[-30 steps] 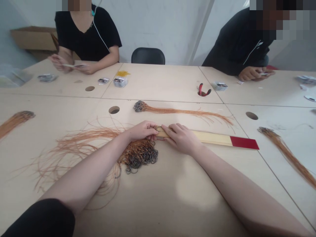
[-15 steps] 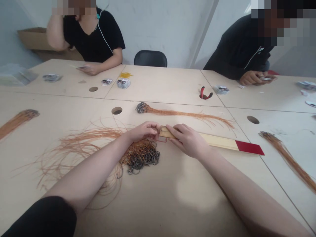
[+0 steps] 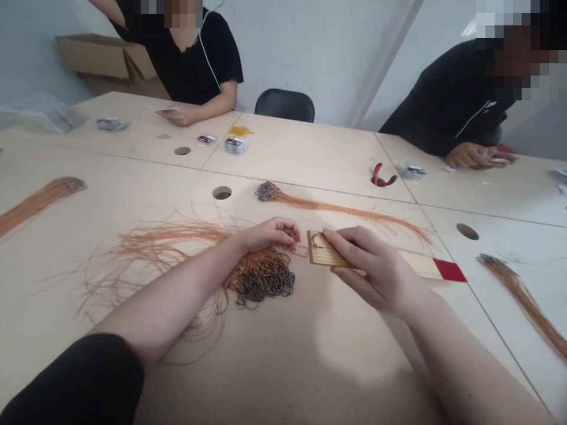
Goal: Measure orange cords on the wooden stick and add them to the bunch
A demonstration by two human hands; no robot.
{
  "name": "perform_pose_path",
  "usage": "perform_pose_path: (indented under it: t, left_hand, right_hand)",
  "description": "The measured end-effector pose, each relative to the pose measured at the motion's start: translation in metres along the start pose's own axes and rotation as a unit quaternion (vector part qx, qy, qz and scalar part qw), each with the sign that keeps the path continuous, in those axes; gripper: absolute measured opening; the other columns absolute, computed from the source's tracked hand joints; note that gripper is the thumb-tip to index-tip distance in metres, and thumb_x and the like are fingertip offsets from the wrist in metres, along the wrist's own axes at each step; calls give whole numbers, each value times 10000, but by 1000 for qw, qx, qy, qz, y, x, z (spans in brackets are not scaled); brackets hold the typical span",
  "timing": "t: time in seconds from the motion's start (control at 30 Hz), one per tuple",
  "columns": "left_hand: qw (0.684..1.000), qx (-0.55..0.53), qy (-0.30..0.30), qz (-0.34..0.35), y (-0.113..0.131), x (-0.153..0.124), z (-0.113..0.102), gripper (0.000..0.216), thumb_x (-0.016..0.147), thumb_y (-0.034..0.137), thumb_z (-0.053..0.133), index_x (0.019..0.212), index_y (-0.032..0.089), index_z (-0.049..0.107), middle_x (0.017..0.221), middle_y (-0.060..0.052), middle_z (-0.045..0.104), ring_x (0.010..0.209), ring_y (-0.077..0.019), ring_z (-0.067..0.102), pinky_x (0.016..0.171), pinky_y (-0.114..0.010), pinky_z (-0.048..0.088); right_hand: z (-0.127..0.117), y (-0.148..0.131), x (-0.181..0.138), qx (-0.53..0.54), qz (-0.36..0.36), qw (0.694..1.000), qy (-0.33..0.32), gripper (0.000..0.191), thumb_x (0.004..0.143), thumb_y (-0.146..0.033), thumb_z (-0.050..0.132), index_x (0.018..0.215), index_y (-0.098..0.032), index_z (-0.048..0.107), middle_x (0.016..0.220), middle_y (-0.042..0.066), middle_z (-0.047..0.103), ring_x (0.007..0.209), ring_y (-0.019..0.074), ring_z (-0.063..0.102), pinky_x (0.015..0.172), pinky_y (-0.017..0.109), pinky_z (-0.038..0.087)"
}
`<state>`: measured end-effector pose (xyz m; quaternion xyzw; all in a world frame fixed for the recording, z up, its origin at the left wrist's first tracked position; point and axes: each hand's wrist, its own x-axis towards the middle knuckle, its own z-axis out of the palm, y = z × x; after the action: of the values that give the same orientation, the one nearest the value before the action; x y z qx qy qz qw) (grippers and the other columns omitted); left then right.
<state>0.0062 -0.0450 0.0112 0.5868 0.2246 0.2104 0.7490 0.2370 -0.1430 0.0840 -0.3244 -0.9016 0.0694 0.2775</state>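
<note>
My right hand grips a long pale wooden stick with a red end, lifted slightly off the table. A dark hook lies on the stick's near end, under my thumb. My left hand is closed in a pinch on a small clear pink-edged tag just left of the stick. Below my left hand lies a heap of dark metal hooks tied to loose orange lines that fan out to the left.
Tidy orange hook bundles lie beyond my hands, at far left and at right. Red pliers sit in a table hole. Small packet stacks lie near two seated people in black. An empty chair stands behind the table.
My right hand has pulled the stick to the right and tilted it up, opening a gap from my left hand. The pink tag now shows between them. The view swung left.
</note>
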Motion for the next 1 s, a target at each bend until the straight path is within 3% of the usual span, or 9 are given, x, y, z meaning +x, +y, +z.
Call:
perform_pose_path:
  t: [0.37, 0.8, 1.0]
  left_hand:
    - [999, 37, -28, 9, 2, 0, 1, 539, 568, 520, 746, 885, 123, 567, 819, -65, 612, 741, -144, 572, 638, -232, 433]
    - [996, 82, -27, 0, 7, -1, 3, 492, 627, 519, 708, 889, 123, 576, 769, -34, 590, 645, -104, 537, 593, -212, 422]
    - [994, 107, 23, -2, 4, 3, 6, 466, 691, 554, 627, 860, 122, 577, 727, -21, 572, 650, -99, 530, 614, -219, 426]
  right_hand:
    - [20, 11, 0, -73, 9, 996, -55, 492, 893, -310, 453, 1359, -178, 367, 1063, 111, 538, 936, 221, 510, 759, 363, 509]
    - [31, 15, 0, -181, -5, 980, -80, 467, 915, -356, 394, 1323, -130, 416, 965, 110, 558, 832, 221, 483, 721, 374, 493]
    - [43, 32, -5, -178, 24, 981, -73, 468, 919, -354, 383, 1324, -123, 417, 1002, 120, 556, 852, 226, 478, 751, 376, 474]
